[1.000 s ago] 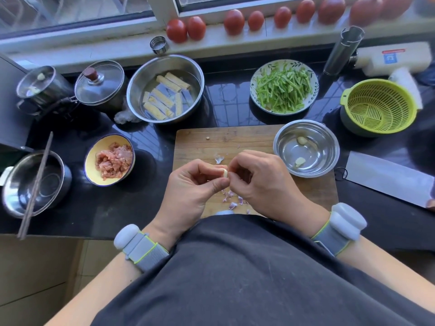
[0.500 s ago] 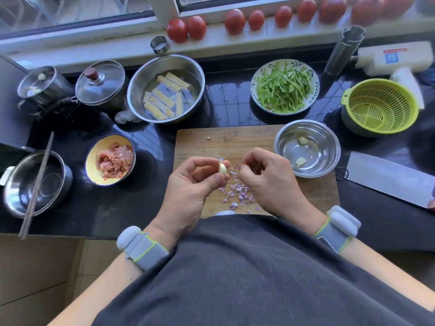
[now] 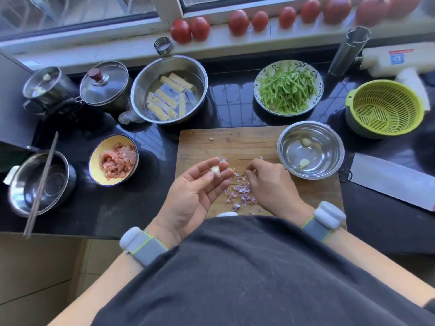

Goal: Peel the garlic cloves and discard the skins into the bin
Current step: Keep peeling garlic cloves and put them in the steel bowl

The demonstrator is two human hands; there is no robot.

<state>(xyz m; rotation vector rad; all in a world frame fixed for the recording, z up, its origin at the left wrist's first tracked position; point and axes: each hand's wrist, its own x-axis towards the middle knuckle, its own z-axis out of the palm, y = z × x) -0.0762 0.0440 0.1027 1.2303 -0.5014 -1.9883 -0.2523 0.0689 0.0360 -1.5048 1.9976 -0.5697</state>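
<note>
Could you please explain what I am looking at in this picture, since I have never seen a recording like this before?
There is no machine here: a person wears a camera on the head, so the single view looks forward and down at their own two hands over a kitchen counter. The grey bands on the wrists belong to the recording kit.

The left hand pinches a garlic clove between thumb and fingers. The right hand reaches, fingers curled, down to the purple skins lying on the cutting board; whether it grips any I cannot tell.

On the board's right corner stands a steel bowl with two peeled cloves. Around the board are a yellow bowl of minced meat, a plate of green strips, a green colander, a cleaver, pots and a row of tomatoes. No bin is visible.
</note>
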